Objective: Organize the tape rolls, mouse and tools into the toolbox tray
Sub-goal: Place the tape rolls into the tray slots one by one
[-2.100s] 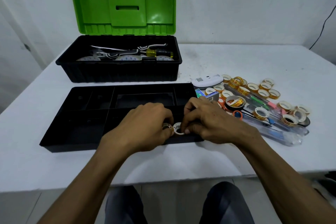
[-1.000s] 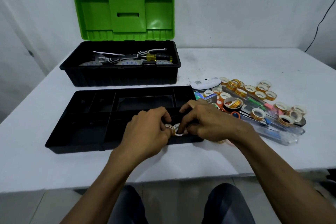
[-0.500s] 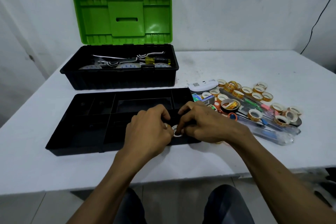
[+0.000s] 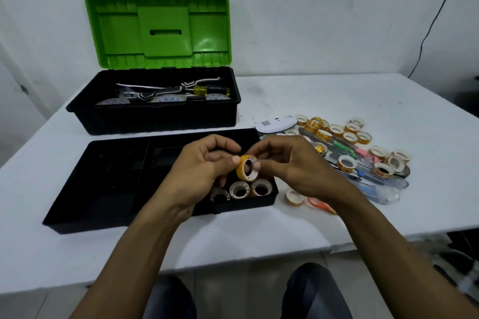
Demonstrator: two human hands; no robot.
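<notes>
Head view: both hands [image 4: 204,171] pinch yellow tape roll [image 4: 247,167] over tray [image 4: 108,186], hole facing camera.

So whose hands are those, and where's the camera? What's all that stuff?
There's no machine here. A person wears a camera on their head, so you look down at their own two hands. The left hand and right hand together pinch one yellow tape roll above the black tray. Three rolls stand in the tray's near right pocket. On the white table beside it lie many more rolls, a white mouse and thin tools. Behind stands the open toolbox, its green lid up.
</notes>
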